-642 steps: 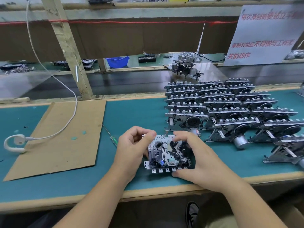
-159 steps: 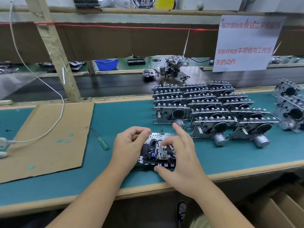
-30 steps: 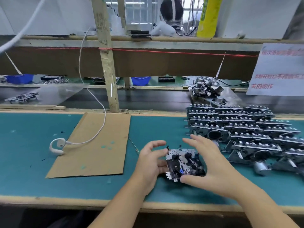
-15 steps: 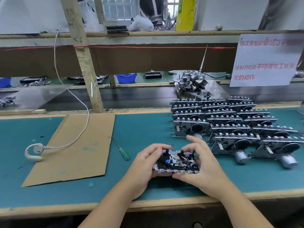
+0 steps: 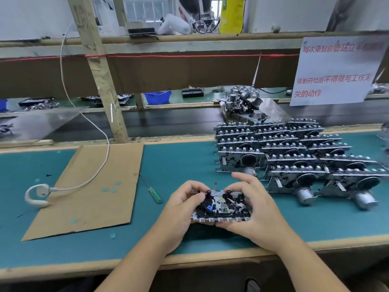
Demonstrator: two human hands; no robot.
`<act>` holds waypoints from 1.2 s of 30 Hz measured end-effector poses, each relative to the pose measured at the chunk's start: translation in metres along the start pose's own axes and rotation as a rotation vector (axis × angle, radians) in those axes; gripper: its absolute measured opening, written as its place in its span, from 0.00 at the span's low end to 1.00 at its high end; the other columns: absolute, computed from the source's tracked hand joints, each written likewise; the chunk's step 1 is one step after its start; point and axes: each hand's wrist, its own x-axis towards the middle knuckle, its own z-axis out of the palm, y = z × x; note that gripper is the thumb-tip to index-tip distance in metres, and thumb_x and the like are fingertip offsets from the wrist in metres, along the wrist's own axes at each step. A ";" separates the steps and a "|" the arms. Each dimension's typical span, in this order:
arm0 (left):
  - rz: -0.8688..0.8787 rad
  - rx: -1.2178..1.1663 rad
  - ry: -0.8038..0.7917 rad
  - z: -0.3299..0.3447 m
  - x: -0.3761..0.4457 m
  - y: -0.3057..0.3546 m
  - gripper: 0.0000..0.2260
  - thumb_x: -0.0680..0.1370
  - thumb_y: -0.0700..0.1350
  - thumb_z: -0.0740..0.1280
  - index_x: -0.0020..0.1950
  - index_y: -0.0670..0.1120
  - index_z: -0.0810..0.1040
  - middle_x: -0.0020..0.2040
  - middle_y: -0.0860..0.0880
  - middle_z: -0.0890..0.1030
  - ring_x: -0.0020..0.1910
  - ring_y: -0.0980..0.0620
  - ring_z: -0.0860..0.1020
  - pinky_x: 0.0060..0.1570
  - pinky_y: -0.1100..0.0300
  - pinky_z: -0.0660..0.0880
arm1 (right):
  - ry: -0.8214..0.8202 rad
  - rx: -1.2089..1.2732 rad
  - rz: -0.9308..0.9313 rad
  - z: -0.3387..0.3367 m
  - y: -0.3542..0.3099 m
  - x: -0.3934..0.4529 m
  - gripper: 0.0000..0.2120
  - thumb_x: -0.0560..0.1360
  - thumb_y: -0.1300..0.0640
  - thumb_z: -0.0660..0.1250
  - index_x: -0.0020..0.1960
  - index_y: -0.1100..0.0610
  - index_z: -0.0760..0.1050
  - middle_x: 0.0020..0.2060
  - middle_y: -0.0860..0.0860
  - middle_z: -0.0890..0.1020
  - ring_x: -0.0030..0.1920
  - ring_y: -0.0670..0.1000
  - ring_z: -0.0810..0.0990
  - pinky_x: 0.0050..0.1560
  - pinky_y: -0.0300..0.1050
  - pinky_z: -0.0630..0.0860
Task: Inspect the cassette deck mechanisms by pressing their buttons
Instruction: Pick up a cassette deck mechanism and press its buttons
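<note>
Both hands have kept the cassette deck mechanism (image 5: 222, 205) between them since half a second ago, at much the same spot near the front edge of the green workbench (image 5: 185, 163), with the unit lying flatter toward the camera and its row of white buttons (image 5: 221, 219) along the near edge. Left hand (image 5: 183, 207) grasps the left end, fingers curled over the top and thumb tucked at the near edge. Right hand (image 5: 255, 209) grasps the right end, its thumb under the button row and its fingers arched over the far side, the forefinger lifted above the others. The mechanism sits between the two palms, held just above the mat or resting on it; I cannot tell which.

The underside of the unit and its two ends are hidden by the hands, and whether a thumb is pressing a button is not clear. Behind and to the right stand the rows of other mechanisms (image 5: 294, 152), the rightmost blurred and cut by the frame edge. To the left lie a green-handled screwdriver (image 5: 154, 194), a cardboard sheet (image 5: 90, 190) and a white earpiece (image 5: 37, 194) on its cable. The paper sign (image 5: 334, 70) is partly blurred.
</note>
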 end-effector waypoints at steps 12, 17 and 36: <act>0.005 -0.002 -0.059 0.004 -0.001 0.001 0.14 0.77 0.52 0.71 0.59 0.47 0.83 0.52 0.40 0.83 0.48 0.39 0.85 0.44 0.51 0.83 | 0.413 0.085 0.195 -0.002 -0.003 0.001 0.24 0.58 0.32 0.75 0.46 0.45 0.74 0.43 0.37 0.81 0.41 0.43 0.80 0.38 0.34 0.73; 0.010 0.081 -0.003 0.011 -0.006 0.003 0.12 0.84 0.47 0.62 0.56 0.45 0.84 0.52 0.37 0.85 0.49 0.41 0.86 0.44 0.51 0.84 | 0.233 -0.046 0.164 -0.014 -0.016 -0.019 0.24 0.64 0.44 0.80 0.55 0.41 0.73 0.45 0.37 0.82 0.47 0.39 0.80 0.45 0.33 0.73; 0.680 0.993 -0.425 0.340 0.114 0.064 0.19 0.81 0.46 0.67 0.71 0.43 0.75 0.70 0.45 0.76 0.71 0.48 0.70 0.71 0.58 0.63 | 0.794 -0.409 0.628 -0.278 0.106 -0.055 0.16 0.68 0.47 0.78 0.51 0.46 0.76 0.37 0.43 0.79 0.45 0.54 0.80 0.39 0.43 0.70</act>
